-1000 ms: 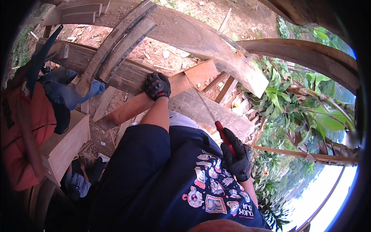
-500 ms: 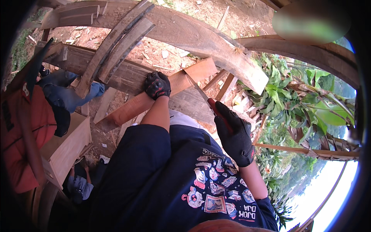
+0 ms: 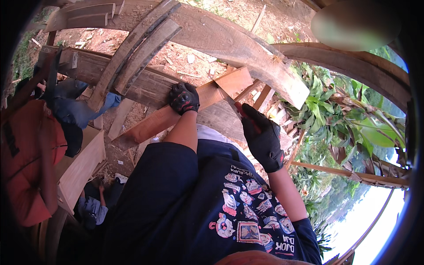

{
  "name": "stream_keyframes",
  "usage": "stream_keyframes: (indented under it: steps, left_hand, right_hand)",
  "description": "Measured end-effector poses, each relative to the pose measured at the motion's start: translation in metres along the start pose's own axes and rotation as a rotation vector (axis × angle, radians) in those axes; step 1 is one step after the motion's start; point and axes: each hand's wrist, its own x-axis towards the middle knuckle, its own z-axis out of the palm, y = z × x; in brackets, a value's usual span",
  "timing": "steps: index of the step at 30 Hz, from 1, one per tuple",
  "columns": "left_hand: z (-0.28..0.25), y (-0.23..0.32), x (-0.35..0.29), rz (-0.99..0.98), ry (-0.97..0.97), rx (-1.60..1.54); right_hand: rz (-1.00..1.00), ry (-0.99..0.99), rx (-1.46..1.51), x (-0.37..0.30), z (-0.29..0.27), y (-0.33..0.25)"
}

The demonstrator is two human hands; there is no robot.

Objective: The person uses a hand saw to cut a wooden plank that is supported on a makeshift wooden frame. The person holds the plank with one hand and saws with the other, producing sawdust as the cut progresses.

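Dark shirt (image 3: 203,212): it is filling the near part of the view, its printed figures facing up.
Saw-side risk: the saw (image 3: 229,100) could be jumping or wandering off its line if the wrist twists or the plank (image 3: 150,126) shifts.
Right grip (image 3: 263,140): the black-gloved hand is closing around the red saw handle, with no clear gap showing between fingers and handle.
Blade: it is crossing the plank near its upper-right end and seems to be sitting in a cut; the depth I cannot tell.
Plank-side risk: the plank could be pivoting and pinching the blade, since one hand is the only hold showing; the short end could be splitting if it is hanging unsupported, which I cannot tell. A jumping blade could be reaching the holding glove, which is lying on the same plank.
Left grip (image 3: 183,99): it is resting on the plank, knuckles up and fingers curling; the fingertips are hidden, so I cannot tell whether they are clamping its edge.
Plank's place: it is lying slantwise across the surface (image 3: 150,89), a weathered board.
Curved pieces (image 3: 148,55): two are lying across that same board, beyond the left hand.
Co-worker (image 3: 26,150): a person in a red-orange shirt is bending at the far left.
Curved timber (image 3: 212,33): it is spanning the background above the chip-strewn ground.
Plants (image 3: 320,95): broad leaves are crowding the right side.
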Motion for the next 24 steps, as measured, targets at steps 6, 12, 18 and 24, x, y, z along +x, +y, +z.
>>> stream_keyframes:
  steps: [6,12,18,24]
  left_hand:
    - [0.001,-0.006,-0.001,0.003,0.0,-0.026]
    - [0.002,-0.005,-0.005,0.019,-0.046,-0.041]
    - [-0.01,-0.003,-0.002,0.011,-0.068,0.019]
    - [-0.05,-0.012,0.0,0.331,-0.382,-0.68]
  right_hand:
    - [-0.096,0.003,0.017,0.003,0.052,0.021]
    - [-0.072,-0.009,0.012,0.01,0.052,0.024]
    - [-0.088,-0.009,0.006,0.028,0.036,0.032]
    - [-0.091,-0.012,0.025,0.033,0.035,0.038]
